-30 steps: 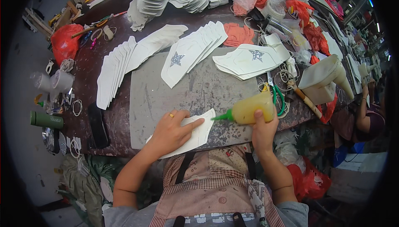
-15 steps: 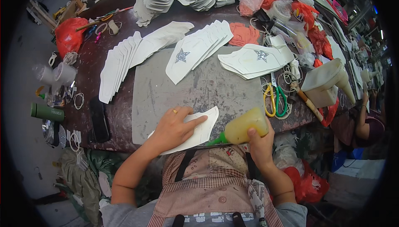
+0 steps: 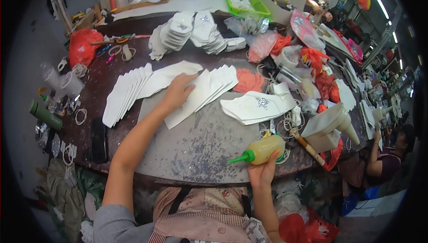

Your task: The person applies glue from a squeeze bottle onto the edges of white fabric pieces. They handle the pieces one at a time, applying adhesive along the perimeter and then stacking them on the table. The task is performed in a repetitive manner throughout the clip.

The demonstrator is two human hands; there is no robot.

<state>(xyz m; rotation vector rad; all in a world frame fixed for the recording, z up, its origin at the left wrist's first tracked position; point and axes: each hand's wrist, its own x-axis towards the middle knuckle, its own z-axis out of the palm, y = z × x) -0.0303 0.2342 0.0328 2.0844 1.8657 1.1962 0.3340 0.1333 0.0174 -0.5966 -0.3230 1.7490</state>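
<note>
The left hand (image 3: 180, 90) reaches forward over the table (image 3: 120, 142), its fingers partly spread and bent downward on the middle pile (image 3: 203, 92) of white cut pieces; whether it has pinched one of them I cannot tell. The right hand (image 3: 262, 171) is closed around a squeeze bottle (image 3: 266, 149) of yellowish liquid, held on its side above the near right part of the grey board (image 3: 191, 149), with the green nozzle (image 3: 241, 157) pointing left. The middle pile is fanned out at the far edge of the board and partly on it. To its left lie another fanned pile (image 3: 127, 93) and some overlapping white pieces (image 3: 156, 81); to its right is a pile with a silver star (image 3: 258, 105) on top. Orange pieces (image 3: 248, 80) lie just behind, between the middle and right piles. Scissors (image 3: 272, 127) lie past the bottle, partly hidden by it. Farther right, a wooden-handled tool (image 3: 307, 146) rests beside a whitish plastic container (image 3: 322, 129). A black phone (image 3: 99, 140) lies near the table's left edge, and taller stacks (image 3: 177, 31) of white pieces stand farther back.
</note>
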